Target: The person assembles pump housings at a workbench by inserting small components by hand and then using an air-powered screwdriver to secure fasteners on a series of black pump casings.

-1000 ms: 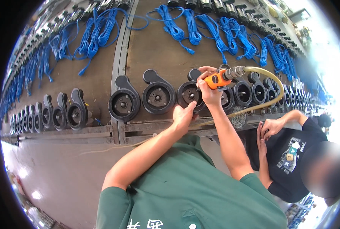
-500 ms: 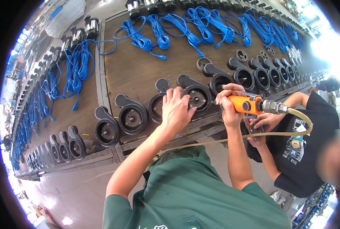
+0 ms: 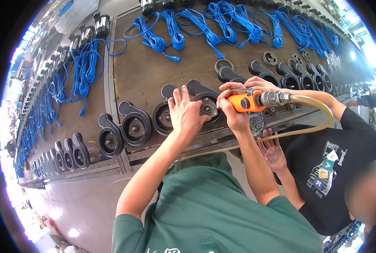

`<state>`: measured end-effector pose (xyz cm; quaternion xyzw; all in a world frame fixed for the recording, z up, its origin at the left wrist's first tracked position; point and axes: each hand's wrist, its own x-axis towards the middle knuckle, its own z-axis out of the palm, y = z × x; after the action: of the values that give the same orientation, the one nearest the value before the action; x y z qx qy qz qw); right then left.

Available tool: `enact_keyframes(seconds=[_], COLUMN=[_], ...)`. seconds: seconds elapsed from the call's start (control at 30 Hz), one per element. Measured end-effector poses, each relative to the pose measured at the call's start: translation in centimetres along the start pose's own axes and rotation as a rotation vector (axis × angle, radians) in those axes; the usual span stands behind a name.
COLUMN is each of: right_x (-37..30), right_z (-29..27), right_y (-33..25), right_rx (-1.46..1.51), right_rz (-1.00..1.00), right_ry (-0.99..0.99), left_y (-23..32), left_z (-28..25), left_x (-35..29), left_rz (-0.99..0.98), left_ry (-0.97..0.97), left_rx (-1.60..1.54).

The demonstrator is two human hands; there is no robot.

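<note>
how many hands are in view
4: left hand flat on a black pump housing, right hand gripping the orange tool, a co-worker's two hands beside it.

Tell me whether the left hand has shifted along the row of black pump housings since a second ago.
Cannot tell: the left hand rests on a black pump housing as before, but the head camera swung, and the housings look alike.

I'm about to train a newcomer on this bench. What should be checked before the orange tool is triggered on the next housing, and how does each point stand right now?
1. Left hand steadying the black pump housing: ok.
2. Right hand gripping the orange air tool: ok.
3. Hose attached to the tool: ok.
4. Tool tip seated on a screw: cannot tell, hidden by the hand.
5. Co-worker's hand away from the tool: not ok, it is just below.
</note>
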<state>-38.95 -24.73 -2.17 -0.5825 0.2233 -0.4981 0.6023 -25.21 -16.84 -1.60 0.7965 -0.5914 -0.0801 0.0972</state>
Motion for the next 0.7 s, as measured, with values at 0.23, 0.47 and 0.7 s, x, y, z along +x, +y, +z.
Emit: enact_keyframes(seconds=[0.23,0.47,0.7], right_x=[1.1,2.4,4.0], right_z=[-0.7,-0.2,0.6], right_y=[3.3,2.8,3.6], right_rx=[0.087,0.115,0.188], right_rz=[0.05,-0.015,0.01], right_ry=[-0.03,-0.036,-0.023], left_y=[0.8,0.8,0.8], left_z=[1.0,1.0,1.4], left_x=[0.6,0.8,1.1], left_rz=[-0.065,-0.097,-0.093], left_ry=[-0.102,-0.156,-0.129], left_rx=[0.082,0.068,0.068])
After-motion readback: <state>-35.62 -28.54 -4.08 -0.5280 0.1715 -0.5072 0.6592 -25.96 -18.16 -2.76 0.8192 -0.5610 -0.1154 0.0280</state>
